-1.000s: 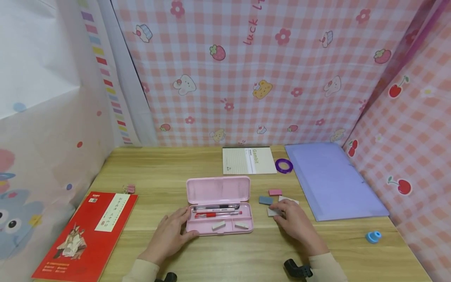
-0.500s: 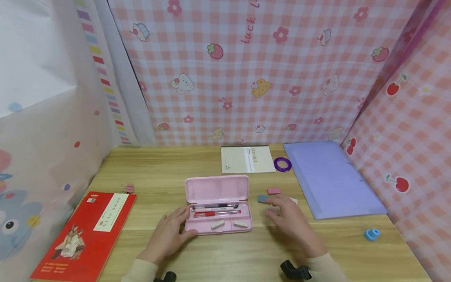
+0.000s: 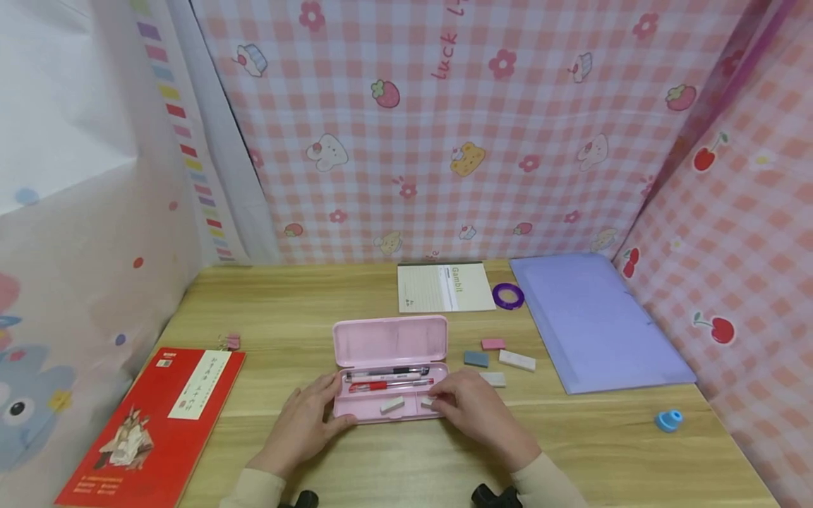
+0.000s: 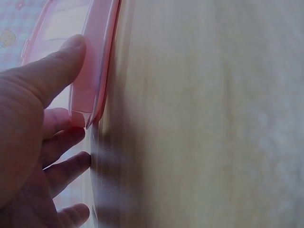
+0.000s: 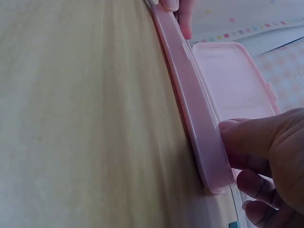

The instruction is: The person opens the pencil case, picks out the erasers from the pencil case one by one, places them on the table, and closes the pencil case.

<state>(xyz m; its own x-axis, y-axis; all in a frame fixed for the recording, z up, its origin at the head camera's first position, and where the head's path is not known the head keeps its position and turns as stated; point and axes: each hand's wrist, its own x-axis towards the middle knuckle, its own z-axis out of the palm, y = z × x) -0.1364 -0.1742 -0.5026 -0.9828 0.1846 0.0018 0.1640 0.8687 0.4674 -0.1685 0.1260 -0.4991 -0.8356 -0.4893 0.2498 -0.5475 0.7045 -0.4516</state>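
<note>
A pink pencil case (image 3: 389,341) stands with its lid raised, pens (image 3: 390,385) in its long compartment. My left hand (image 3: 307,423) holds the case's left end, thumb at the front edge and fingers at the side; the left wrist view shows the thumb (image 4: 71,52) on the pink wall. My right hand (image 3: 478,409) reaches over the right end, its thumb and finger pinching a small white eraser (image 3: 428,403) in the right small compartment. The fingers cover part of that eraser; in the right wrist view the thumb (image 5: 232,130) is at the rim. Another white eraser (image 3: 392,405) lies left of the divider.
Right of the case lie blue (image 3: 476,358), pink (image 3: 492,344) and white erasers (image 3: 517,360). Beyond are a notepad (image 3: 444,288), purple tape (image 3: 508,296) and a lilac folder (image 3: 600,324). A red book (image 3: 152,423) and a pink clip (image 3: 233,342) are left, a blue cap-like piece (image 3: 669,421) right.
My right hand has left the loose erasers and moved left to the case's right compartment. The left hand stays on the case. The loose erasers lie uncovered.
</note>
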